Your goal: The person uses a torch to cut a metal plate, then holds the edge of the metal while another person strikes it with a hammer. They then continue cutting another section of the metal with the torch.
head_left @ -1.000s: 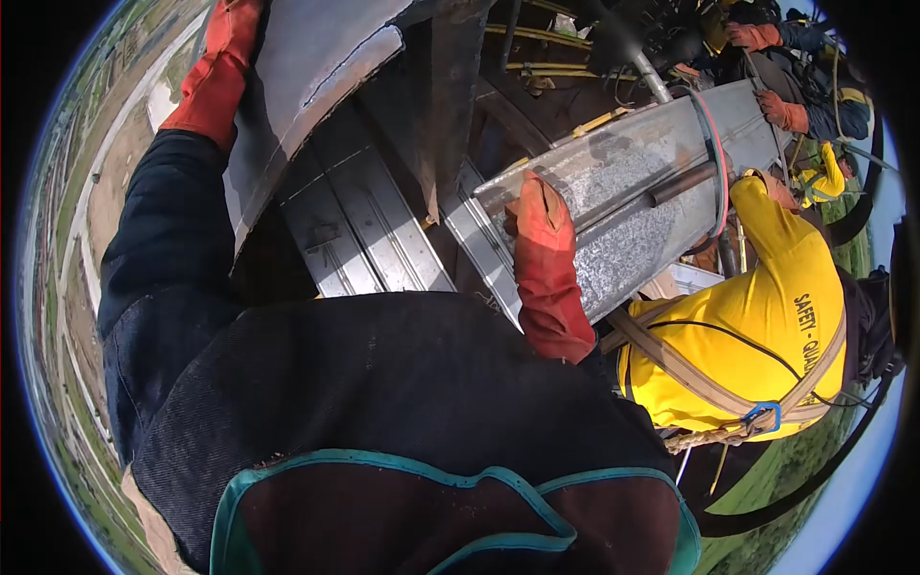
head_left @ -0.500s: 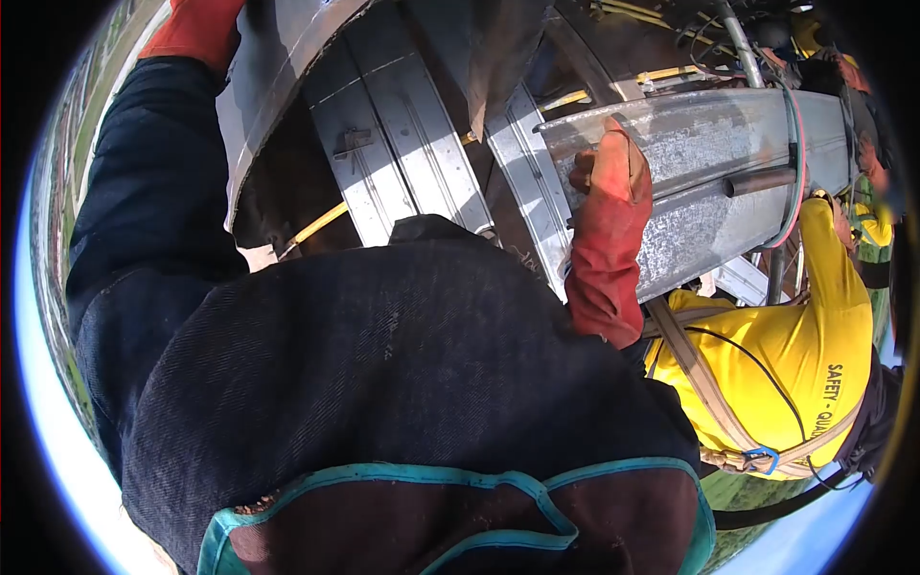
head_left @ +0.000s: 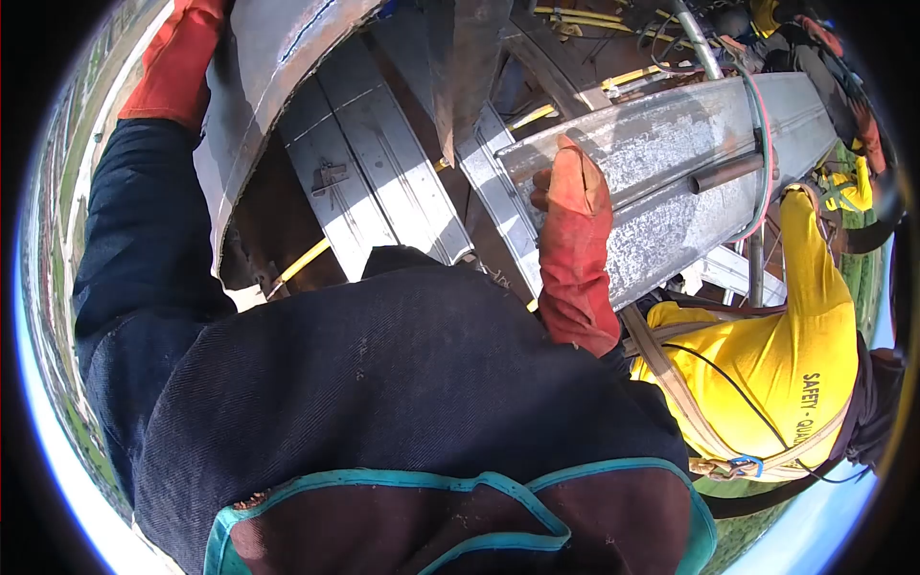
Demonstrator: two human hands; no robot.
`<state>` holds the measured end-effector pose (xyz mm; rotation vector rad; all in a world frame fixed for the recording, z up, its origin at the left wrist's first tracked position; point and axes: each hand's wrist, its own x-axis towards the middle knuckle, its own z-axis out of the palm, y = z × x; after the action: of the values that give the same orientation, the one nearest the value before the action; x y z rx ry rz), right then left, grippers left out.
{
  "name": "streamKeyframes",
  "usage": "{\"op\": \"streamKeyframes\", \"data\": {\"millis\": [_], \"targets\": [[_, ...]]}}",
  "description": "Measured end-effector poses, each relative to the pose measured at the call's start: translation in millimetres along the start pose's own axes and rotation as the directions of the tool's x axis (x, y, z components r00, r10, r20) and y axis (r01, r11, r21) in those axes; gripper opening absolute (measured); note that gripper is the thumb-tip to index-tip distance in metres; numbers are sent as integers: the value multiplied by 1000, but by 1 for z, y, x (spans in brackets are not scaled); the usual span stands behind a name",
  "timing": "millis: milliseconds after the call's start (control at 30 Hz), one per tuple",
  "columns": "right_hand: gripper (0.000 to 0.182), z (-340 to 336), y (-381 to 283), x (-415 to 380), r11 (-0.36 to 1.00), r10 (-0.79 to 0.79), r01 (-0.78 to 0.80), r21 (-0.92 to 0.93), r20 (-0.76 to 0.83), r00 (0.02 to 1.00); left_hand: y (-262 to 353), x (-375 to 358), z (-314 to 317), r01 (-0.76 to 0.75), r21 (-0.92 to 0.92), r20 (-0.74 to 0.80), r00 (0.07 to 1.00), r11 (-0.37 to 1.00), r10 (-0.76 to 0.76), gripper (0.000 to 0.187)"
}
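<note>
My left hand (head_left: pixel 179 62), in a red glove, is at the top left beside a curved rusty steel plate (head_left: pixel 233 115); its fingertips are cut off by the frame edge. My right hand (head_left: pixel 577 206), in a red and tan glove, is closed at the near end of a long galvanized metal panel (head_left: pixel 661 144). Its fingers curl at the panel's edge, partly hidden by the glove. A short metal pipe (head_left: pixel 726 173) and a pink hose (head_left: pixel 766 125) lie across the panel.
A co-worker in a yellow shirt (head_left: pixel 757 364) and harness is close at my right. More people are at the upper right. Ribbed metal decking (head_left: pixel 383 163) lies below, with dark gaps beside it. Yellow bars (head_left: pixel 305 261) and a pointed steel piece (head_left: pixel 462 77) are ahead.
The view has shifted, so the panel, decking and co-worker appear farther left. My right hand remains at the panel's end. More of my left glove shows.
</note>
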<state>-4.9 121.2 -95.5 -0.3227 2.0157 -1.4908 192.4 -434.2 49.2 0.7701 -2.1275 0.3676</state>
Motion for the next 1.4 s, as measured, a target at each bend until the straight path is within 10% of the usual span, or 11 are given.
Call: {"op": "streamKeyframes", "data": {"millis": [100,200,300,467,800,933,1033,1133,1400], "targets": [[47,-19,-3,8,997,-43,47,-61,67,997,23,5,-3,358,-336,162,933,871,-321,64],[43,-31,9,14,990,-131,134,-44,62,989,48,20,1,484,-348,269,872,803,-409,66],[42,-36,13,17,978,-210,210,1,78,975,50,18,2,483,-498,326,874,720,-360,71],[41,-33,21,23,980,-158,147,134,74,985,12,28,32,123,-283,234,971,951,-56,67],[37,-26,44,29,947,-201,194,256,3,980,35,18,8,325,-300,257,933,897,-252,60],[42,-47,16,32,821,67,-196,536,250,966,60,16,16,291,-480,234,952,827,-199,51],[60,-74,-23,9,869,-137,10,495,221,966,13,21,35,316,-392,379,911,864,-161,54],[90,-107,-54,0,765,-273,84,638,203,941,38,8,37,313,-473,193,949,824,-250,56],[62,-215,-121,1,453,-514,626,635,-388,765,53,3,58,358,-549,209,934,756,-290,58]]}}
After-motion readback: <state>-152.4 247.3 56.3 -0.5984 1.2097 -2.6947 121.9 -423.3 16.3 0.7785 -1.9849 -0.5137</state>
